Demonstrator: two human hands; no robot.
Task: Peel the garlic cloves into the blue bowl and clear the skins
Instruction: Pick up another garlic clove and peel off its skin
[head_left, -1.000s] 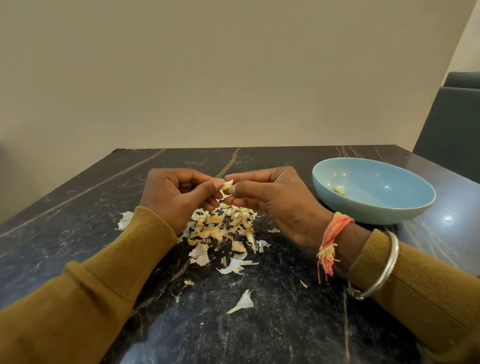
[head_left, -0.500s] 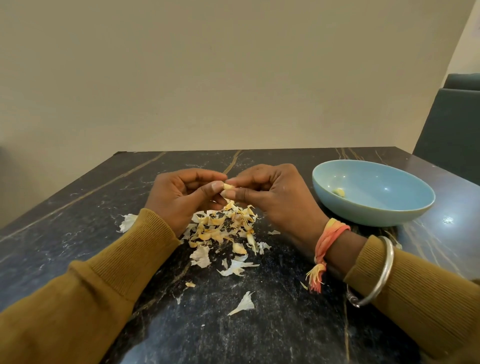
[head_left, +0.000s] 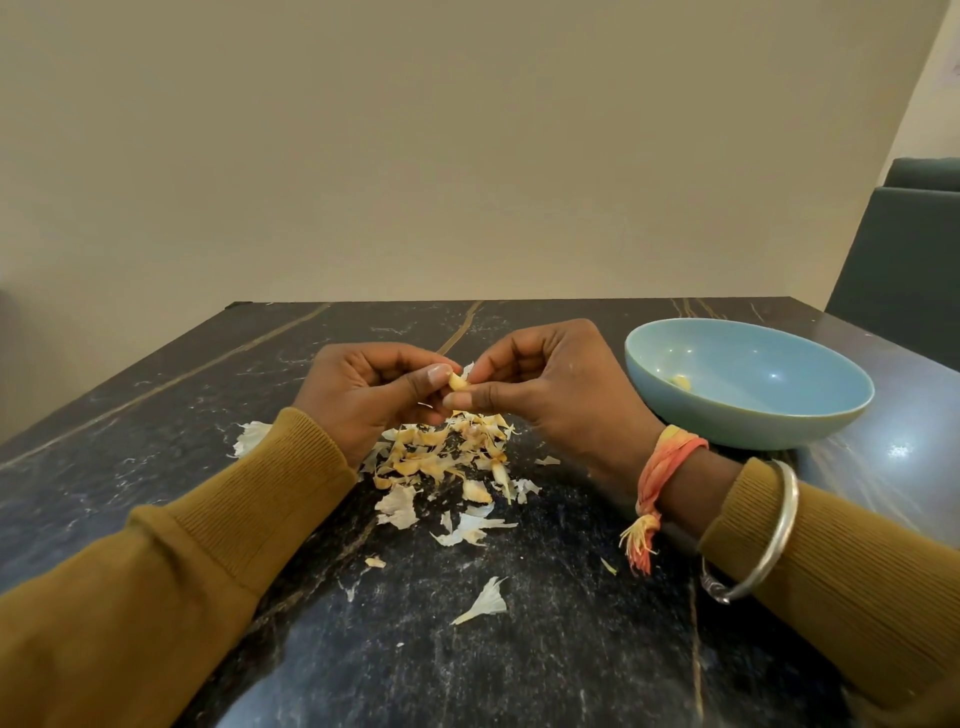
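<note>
Above desk (head_left: 156, 405): garlic clove (head_left: 457, 383), pinched between left hand (head_left: 363, 395) and right hand (head_left: 561, 400). Both grips closed on it, fingertips covering most of it. Directly below: heap of skins (head_left: 447, 452), strays scattered nearer. Right of right hand: blue bowl (head_left: 748, 421), one peeled clove (head_left: 681, 383) inside. Beyond it: dark chair (head_left: 904, 260).

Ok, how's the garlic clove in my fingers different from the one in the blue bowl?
The held clove is pinched between the left hand and right hand over the skin pile; the bowl clove lies loose in the blue bowl. The held clove has white skin on it; the bowl clove looks bare. Both are small and pale yellow.
</note>
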